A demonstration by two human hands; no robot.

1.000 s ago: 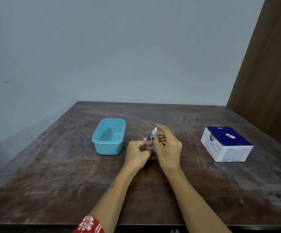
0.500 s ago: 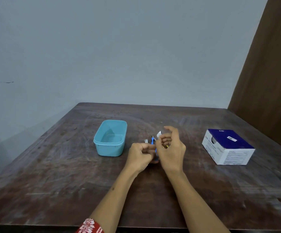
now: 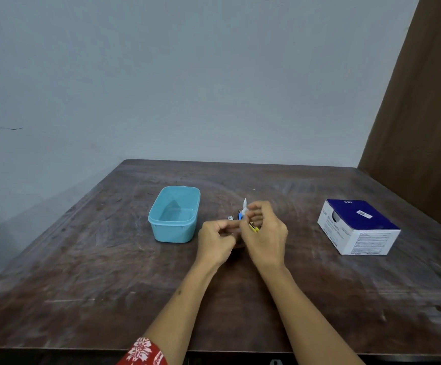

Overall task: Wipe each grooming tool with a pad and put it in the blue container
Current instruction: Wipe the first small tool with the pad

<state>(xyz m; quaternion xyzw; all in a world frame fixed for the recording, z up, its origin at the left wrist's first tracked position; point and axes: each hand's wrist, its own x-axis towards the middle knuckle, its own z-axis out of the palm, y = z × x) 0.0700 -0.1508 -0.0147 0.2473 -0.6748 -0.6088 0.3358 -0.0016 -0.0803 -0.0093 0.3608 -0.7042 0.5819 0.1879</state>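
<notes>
We judge wiping underway mid-table: right hand [image 3: 265, 233] pinches the white pad [image 3: 244, 206], left hand [image 3: 216, 239] grips a small tool [image 3: 240, 216] — next, the empty blue container [image 3: 174, 214].

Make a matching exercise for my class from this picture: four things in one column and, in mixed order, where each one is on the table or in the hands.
Things
1. blue container
2. white and navy box
3. white pad
4. patterned red sleeve

Places
A. at the right side of the table
B. pinched in the fingers of the right hand
C. at the bottom edge of the picture, on the left arm
D. on the table, just left of the left hand

Pairs: 1-D, 2-A, 3-B, 4-C
</notes>
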